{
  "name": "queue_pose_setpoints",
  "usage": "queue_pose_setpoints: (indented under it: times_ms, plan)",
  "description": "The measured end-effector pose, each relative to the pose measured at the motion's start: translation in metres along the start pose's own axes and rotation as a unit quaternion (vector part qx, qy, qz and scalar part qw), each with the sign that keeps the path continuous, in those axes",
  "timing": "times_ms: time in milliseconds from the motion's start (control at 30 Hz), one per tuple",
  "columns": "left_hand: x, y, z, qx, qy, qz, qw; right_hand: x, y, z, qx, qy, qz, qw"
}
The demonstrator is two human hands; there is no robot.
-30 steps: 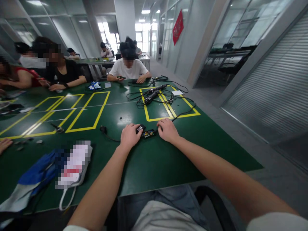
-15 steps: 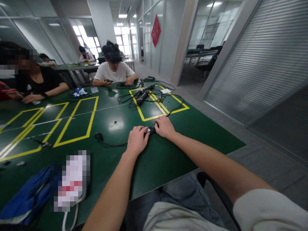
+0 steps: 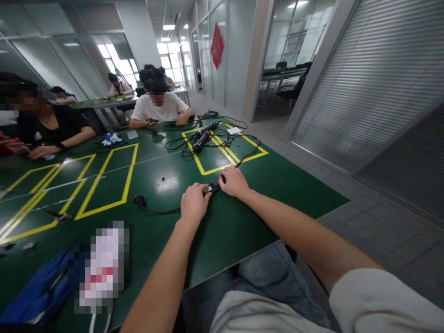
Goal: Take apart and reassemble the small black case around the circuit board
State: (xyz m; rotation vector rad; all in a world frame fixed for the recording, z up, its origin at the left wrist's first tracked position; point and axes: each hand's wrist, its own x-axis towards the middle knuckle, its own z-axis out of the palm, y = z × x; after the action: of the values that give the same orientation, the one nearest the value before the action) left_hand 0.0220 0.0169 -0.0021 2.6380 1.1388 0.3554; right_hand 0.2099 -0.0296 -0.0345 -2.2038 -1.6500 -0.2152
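left hand (image 3: pixel 194 203) on green table (image 3: pixel 222 231), fingers curled tight round near end of small black box (image 3: pixel 210 188). right hand (image 3: pixel 234 181) touches far end of box (real grip or just a touch, cannot tell). box lies flat on table between both hands, just below yellow tape frame (image 3: pixel 199 164). thin black cord (image 3: pixel 157 211) runs from left hand to round plug (image 3: pixel 139 200). pile of black tools and wires (image 3: pixel 203 136) inside frame, well apart. blue bag (image 3: pixel 38 291) at left. person in white shirt (image 3: pixel 157 107) sits across table.
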Motion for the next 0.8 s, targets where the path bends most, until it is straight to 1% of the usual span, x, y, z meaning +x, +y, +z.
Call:
queue_pose_setpoints:
  times_ms: [133, 233, 333, 400, 500, 633, 800]
  plan:
    - [0.001, 0.002, -0.006, 0.023, -0.009, 0.001, 1.0, 0.0, 0.0, 0.0, 0.005, -0.001, -0.003, 1.0]
    - [0.003, 0.005, -0.011, 0.052, -0.019, 0.004, 0.998, 0.001, 0.001, 0.0, 0.008, -0.013, -0.036, 0.999]
    - [0.004, 0.011, -0.013, 0.073, -0.03, 0.005, 0.997, 0.004, 0.004, 0.001, 0.001, -0.042, -0.068, 0.997]
    - [0.004, 0.014, -0.012, 0.076, -0.029, 0.0, 0.997, 0.007, 0.006, 0.003, 0.001, -0.064, -0.081, 0.995]
    - [0.002, 0.016, -0.006, 0.066, -0.01, -0.005, 0.998, 0.012, 0.008, 0.006, 0.013, -0.083, -0.097, 0.992]
    - [-0.002, 0.017, 0.002, 0.045, 0.011, -0.014, 0.999, 0.014, 0.011, 0.01, 0.028, -0.085, -0.107, 0.99]
    - [-0.002, 0.017, 0.004, 0.046, 0.012, -0.008, 0.999, 0.014, 0.013, 0.012, 0.035, -0.077, -0.101, 0.991]
